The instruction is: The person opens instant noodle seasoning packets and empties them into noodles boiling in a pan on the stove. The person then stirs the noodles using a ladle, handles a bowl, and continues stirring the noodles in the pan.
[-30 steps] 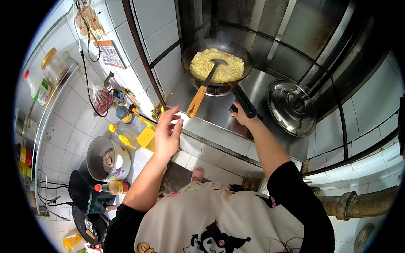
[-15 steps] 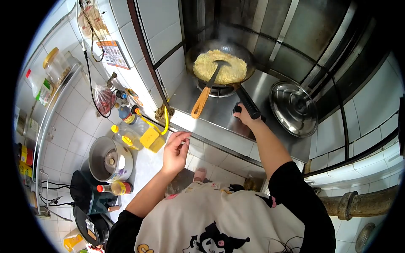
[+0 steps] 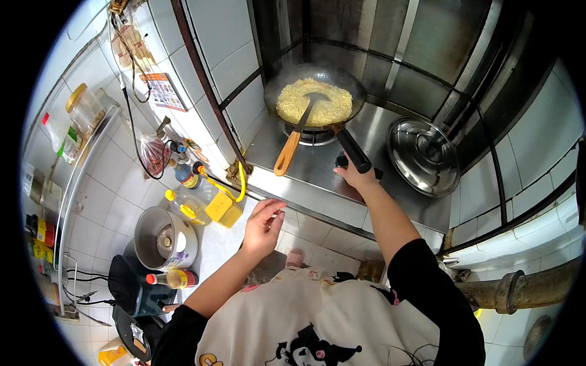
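A dark wok [image 3: 357, 85] sits on the burner of the steel stove [image 3: 268, 149], with yellow noodle-like food [image 3: 332, 108] in it and faint steam above. A spatula [image 3: 287, 152] rests with its blade in the food, its wooden handle sticking out over the front left. My right hand [image 3: 357, 175] is closed on a black stove knob [image 3: 342, 162], below the wok's black handle [image 3: 351, 148]. My left hand [image 3: 264, 227] is in front of the stove's edge, fingers curled together, touching nothing that I can see.
A steel lid [image 3: 423, 156] lies at the stove's right. On the left counter [image 3: 210, 250] are a pot [image 3: 183, 238], a yellow box [image 3: 224, 210], an oil bottle [image 3: 188, 207] and a red-capped bottle [image 3: 177, 279]. A rack [image 3: 73, 183] with jars stands far left.
My left hand has dropped away from the stove's front edge and its fingers have drawn together. My right hand stays at the knob. The view has shifted slightly.
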`<state>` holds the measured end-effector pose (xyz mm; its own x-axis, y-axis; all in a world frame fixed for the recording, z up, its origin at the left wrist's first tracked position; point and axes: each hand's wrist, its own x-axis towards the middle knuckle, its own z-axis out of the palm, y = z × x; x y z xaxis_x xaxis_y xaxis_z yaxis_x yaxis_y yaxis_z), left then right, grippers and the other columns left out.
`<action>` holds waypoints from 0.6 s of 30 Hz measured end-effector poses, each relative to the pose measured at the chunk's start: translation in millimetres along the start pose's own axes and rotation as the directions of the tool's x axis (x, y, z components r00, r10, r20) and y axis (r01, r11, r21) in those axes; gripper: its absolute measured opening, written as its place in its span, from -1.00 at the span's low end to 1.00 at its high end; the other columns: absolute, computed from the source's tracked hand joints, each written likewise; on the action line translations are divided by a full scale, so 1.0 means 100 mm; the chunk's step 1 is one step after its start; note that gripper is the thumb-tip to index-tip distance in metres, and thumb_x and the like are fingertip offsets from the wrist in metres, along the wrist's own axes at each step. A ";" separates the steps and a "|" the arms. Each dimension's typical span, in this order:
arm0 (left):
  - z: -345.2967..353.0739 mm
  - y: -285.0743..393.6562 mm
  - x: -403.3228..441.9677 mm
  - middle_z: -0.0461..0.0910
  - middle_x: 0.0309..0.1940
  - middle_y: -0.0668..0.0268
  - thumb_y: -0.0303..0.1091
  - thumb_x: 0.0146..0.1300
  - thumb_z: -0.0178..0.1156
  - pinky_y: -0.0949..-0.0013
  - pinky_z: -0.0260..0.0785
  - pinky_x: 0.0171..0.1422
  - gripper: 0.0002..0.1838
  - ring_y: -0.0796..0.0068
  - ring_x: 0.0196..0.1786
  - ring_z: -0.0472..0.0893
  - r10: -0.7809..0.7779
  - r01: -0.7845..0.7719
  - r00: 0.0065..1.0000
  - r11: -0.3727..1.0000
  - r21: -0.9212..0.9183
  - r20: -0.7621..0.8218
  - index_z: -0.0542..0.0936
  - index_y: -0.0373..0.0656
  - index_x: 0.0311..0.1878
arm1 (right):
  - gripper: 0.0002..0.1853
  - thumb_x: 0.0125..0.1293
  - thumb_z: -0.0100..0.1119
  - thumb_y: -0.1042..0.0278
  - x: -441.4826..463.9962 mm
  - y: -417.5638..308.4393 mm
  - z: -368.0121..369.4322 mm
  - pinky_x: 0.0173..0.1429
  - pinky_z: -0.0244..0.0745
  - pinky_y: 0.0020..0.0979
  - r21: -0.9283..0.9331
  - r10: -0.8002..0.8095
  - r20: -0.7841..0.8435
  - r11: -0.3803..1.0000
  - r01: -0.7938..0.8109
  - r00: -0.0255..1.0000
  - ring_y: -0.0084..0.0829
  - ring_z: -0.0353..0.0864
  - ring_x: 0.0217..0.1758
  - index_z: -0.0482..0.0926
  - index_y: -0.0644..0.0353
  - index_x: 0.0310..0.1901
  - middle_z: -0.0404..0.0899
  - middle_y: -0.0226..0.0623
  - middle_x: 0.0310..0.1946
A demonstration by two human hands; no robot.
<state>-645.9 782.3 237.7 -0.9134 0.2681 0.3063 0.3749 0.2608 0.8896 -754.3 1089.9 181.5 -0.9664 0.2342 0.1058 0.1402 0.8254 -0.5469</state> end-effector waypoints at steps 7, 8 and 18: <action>0.06 0.14 0.01 0.51 0.00 0.21 -0.58 0.29 0.14 0.53 0.47 -0.14 -0.73 0.49 -0.14 0.58 0.046 -0.046 0.998 0.999 -0.002 0.035 0.61 -0.21 0.04 | -0.47 0.06 0.44 -0.03 0.06 0.07 0.21 0.13 0.49 -0.17 0.008 0.063 -0.056 0.998 -0.063 0.996 -0.06 0.60 0.06 0.60 0.13 -0.01 0.64 -0.06 -0.06; 0.06 0.16 -0.02 0.51 0.00 0.20 -0.58 0.29 0.14 0.53 0.47 -0.13 -0.73 0.49 -0.14 0.58 0.046 -0.046 0.998 0.999 0.017 0.050 0.61 -0.21 0.04 | -0.47 0.07 0.43 -0.02 0.10 0.11 0.27 0.13 0.49 -0.16 0.010 0.065 -0.061 0.998 -0.065 0.996 -0.05 0.59 0.07 0.60 0.13 -0.01 0.63 -0.05 -0.05; 0.01 0.16 -0.15 0.45 0.05 0.23 -0.60 0.32 0.11 0.49 0.45 -0.01 -0.75 0.50 -0.08 0.55 0.022 -0.025 0.993 0.999 0.027 0.114 0.59 -0.27 0.04 | -0.55 0.12 0.39 0.12 0.15 0.16 0.42 0.14 0.49 -0.17 0.124 0.115 -0.062 0.986 -0.107 0.991 -0.04 0.58 0.09 0.59 0.15 0.00 0.62 -0.04 -0.03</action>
<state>-625.9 783.0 247.1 -0.8809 0.3774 0.2855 0.4021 0.2788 0.8721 -776.1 1084.6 139.2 -0.9287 0.3590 0.0929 0.2150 0.7255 -0.6538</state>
